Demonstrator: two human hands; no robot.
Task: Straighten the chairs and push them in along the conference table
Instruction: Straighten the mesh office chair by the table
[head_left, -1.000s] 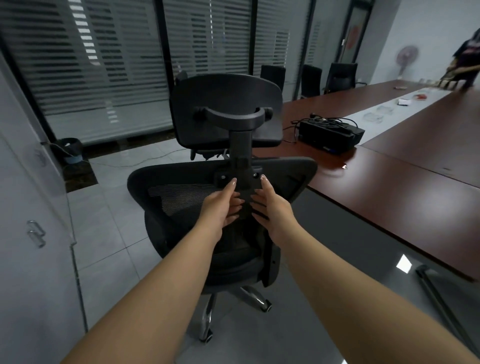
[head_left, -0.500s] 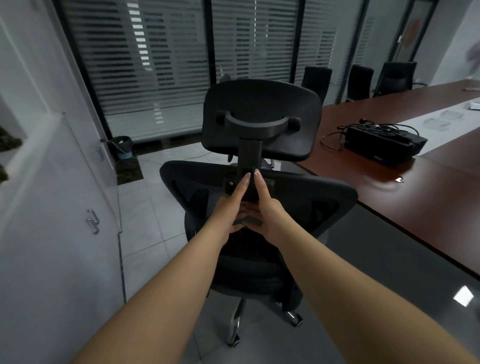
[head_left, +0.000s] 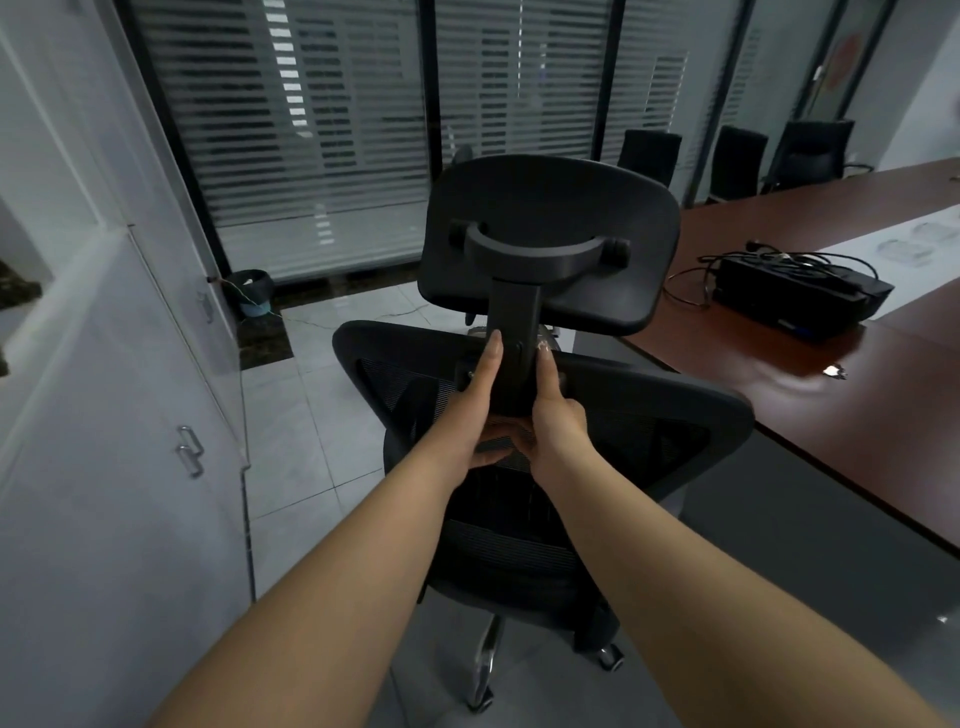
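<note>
A black mesh office chair with a headrest stands in front of me, its back toward me, at the corner of the dark red conference table. My left hand and my right hand grip the headrest post at the top of the backrest, one on each side, thumbs underneath. The chair's seat and chrome wheeled base show below my forearms.
White cabinets line the left side, close to the chair. A black device with cables lies on the table. Three black chairs stand at the far side by the glass wall with blinds. A small bin sits on the floor.
The chair has swung round to face the window wall more squarely and the view has turned left. My hands have closed in around the headrest post.
</note>
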